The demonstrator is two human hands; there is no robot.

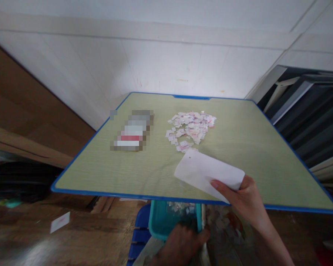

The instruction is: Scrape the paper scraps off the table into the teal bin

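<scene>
Right hand (245,195) is pinching the card (208,171), thumb on top and fingers hidden beneath, above the desk (272,147), its lower corner reaching the near blue edge, its far corner just beside the scraps (194,125). Left hand (180,240) is showing blurred by the bin (161,218), below that near edge; cannot tell its grip. Scraps are lying mid-desk, green surface stretching right to the side edge, a pixelated item (134,129) lying left.

The card (205,168) is white, the blue-rimmed table (113,171) pale green, the basket (153,223) teal.
</scene>
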